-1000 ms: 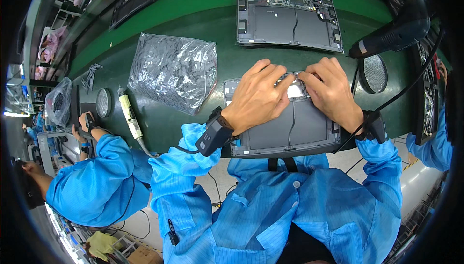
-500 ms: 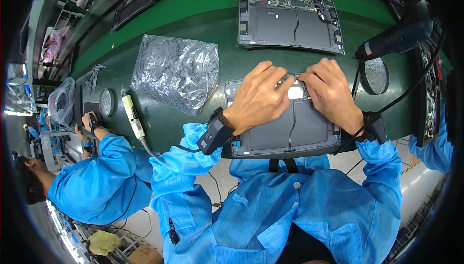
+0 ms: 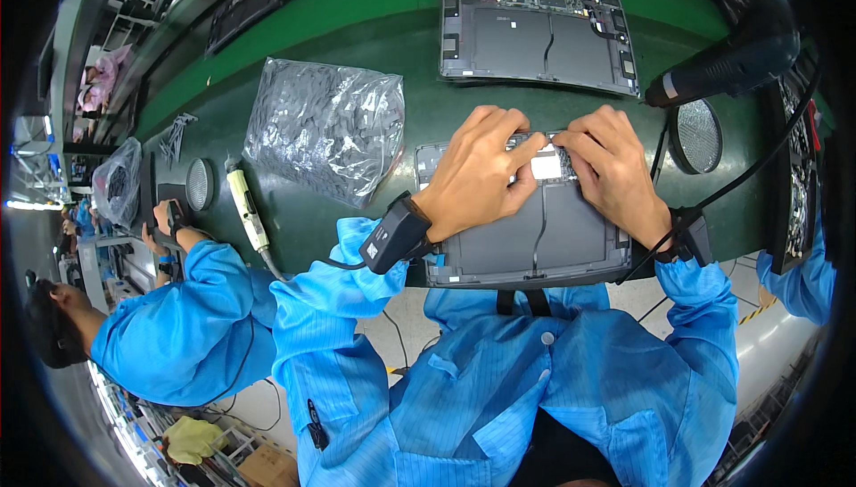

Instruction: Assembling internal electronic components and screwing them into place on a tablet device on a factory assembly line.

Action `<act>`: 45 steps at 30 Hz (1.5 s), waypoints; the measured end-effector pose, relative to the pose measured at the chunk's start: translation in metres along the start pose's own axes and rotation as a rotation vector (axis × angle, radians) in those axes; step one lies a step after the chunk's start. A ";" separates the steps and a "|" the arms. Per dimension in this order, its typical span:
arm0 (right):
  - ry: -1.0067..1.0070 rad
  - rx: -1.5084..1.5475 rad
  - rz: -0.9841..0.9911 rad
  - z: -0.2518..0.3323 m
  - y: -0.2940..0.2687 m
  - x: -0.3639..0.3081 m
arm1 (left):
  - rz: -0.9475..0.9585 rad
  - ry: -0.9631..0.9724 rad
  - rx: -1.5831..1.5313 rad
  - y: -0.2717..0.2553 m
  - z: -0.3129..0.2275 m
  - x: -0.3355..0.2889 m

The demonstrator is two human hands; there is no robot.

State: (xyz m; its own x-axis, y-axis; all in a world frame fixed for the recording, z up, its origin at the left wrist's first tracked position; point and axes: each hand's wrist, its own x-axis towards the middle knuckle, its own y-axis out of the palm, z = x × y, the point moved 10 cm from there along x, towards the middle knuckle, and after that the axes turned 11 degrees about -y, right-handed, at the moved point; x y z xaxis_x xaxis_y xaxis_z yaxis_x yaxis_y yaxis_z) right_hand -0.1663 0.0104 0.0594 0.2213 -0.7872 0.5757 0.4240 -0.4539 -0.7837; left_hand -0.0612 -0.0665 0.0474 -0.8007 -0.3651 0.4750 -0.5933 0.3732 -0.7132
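An opened grey tablet or laptop body [image 3: 495, 246] lies in front of me, its inner parts facing up. A thin dark cable runs down its middle, and a white rectangular label sits near its far edge. My left hand [image 3: 486, 170] rests over the far left portion of that body, with thumb and forefinger pinched at its far edge. Just beside it, my right hand [image 3: 615, 166] has its fingertips pressed together at the same edge. Whatever sits between the fingertips of either hand is too small or hidden to name.
A second opened body [image 3: 526, 41] lies farther back. Left are a clear bag of grey pieces [image 3: 325, 126], a pale electric screwdriver [image 3: 245, 206] and a round dish [image 3: 199, 185]. Right are a black electric screwdriver [image 3: 731, 59] and another round dish [image 3: 695, 136]. A co-worker [image 3: 187, 326] sits at left.
My left hand's thumb and forefinger have shifted slightly, showing more of the white label. My right hand stays at nearly the same spot on the far edge.
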 end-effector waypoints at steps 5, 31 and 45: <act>0.210 0.055 -0.019 -0.020 -0.008 -0.013 | 0.036 -0.054 -0.049 0.003 0.004 0.002; 0.328 0.177 0.013 -0.035 0.000 -0.041 | 0.049 -0.098 -0.026 0.003 0.007 -0.001; 0.330 0.184 -0.001 -0.037 0.000 -0.042 | 0.085 -0.077 0.018 0.004 0.003 0.003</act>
State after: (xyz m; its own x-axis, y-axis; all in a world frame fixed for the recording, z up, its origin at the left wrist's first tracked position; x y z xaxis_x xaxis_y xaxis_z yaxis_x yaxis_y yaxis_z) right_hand -0.2080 0.0285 0.0269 -0.0612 -0.8924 0.4470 0.5815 -0.3959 -0.7107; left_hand -0.0654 -0.0684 0.0442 -0.8388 -0.3972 0.3722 -0.5216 0.3904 -0.7587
